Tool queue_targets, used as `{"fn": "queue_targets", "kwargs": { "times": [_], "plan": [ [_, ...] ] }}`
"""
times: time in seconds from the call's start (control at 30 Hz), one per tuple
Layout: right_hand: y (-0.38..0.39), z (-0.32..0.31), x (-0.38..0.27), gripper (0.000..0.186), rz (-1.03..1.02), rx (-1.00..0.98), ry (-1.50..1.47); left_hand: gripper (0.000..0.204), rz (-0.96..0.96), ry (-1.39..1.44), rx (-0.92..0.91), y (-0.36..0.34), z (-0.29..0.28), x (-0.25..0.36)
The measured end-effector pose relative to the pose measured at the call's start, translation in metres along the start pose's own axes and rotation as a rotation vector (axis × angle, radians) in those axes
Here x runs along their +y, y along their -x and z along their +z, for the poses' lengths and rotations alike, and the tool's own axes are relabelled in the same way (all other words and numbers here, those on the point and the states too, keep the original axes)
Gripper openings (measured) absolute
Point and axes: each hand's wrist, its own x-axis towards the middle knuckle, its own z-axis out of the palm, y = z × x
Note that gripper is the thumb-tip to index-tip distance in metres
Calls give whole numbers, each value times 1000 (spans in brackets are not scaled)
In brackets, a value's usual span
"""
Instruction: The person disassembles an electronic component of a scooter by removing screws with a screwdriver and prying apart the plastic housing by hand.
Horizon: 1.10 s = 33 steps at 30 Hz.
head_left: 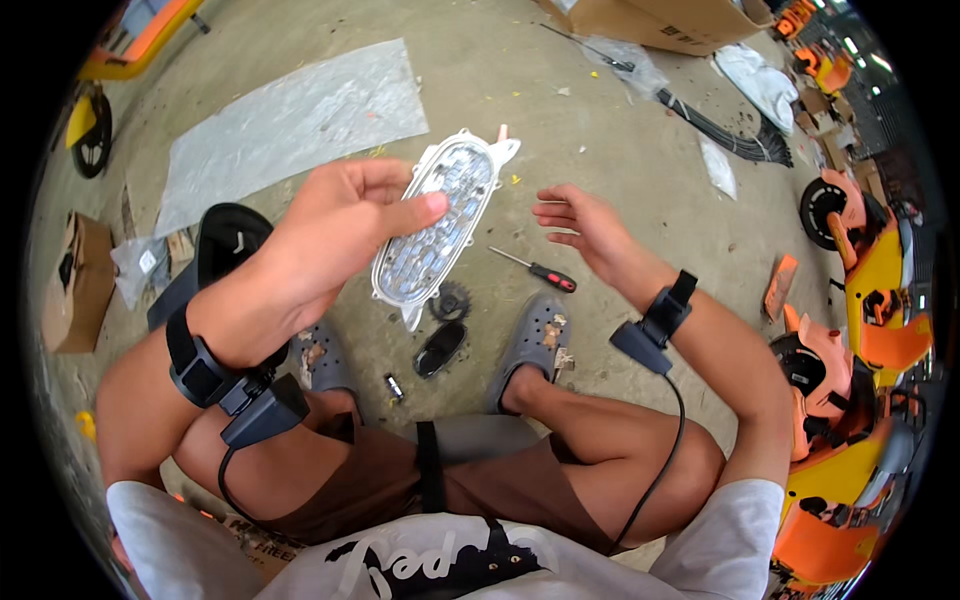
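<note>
My left hand (pixel 350 220) grips an oval, clear-faceted lamp unit (pixel 440 235) with a white rim and small mounting tabs. The thumb presses on its face and the other fingers go behind it, where they are partly hidden. Held tilted above the floor, the lamp unit leans with its top to the right. To its right, my right hand (pixel 585 225) is raised with its fingers stretched out, touching nothing. Below that hand a screwdriver (pixel 550 277) with a red and black handle lies on the floor. Under the lamp unit rest a black toothed ring (pixel 452 302) and a glossy black oval part (pixel 440 349).
A small metallic cylinder (pixel 394 387) lies between my shoes. Ahead are a plastic sheet (pixel 300 120), a cardboard box (pixel 670 25) and a bundle of black cables (pixel 725 130). Another box (pixel 78 285) stands at left. Orange and yellow ride-on vehicles (pixel 865 300) line the right side.
</note>
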Motion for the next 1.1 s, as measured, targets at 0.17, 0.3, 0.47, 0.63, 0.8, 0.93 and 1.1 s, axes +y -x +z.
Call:
{"fn": "queue_targets", "kwargs": {
  "times": [0.17, 0.3, 0.47, 0.63, 0.8, 0.93, 1.1],
  "plan": [
    [-79, -55, 74, 32, 95, 16, 438, 29, 67, 67, -26, 4, -4, 12],
    [-116, -93, 178, 43, -50, 85, 1242, 30, 90, 158, 42, 7, -21, 10],
    [-86, -69, 178, 36, -191, 17, 1745, 19, 36, 214, 153, 2, -44, -8],
    [-92, -70, 178, 29, -196, -19, 1877, 23, 57, 51, 146, 9, -51, -11],
    [-61, -23, 127, 31, -305, -29, 1456, 29, 146, -87, 199, 2, -52, -22],
    [-13, 19, 78, 32, -220, -217, 997, 24, 58, -131, 232, 23, -42, -9],
    [15, 47, 81, 34, -205, -328, 857, 18, -74, -179, 90, 31, -38, 23]
  ]
}}
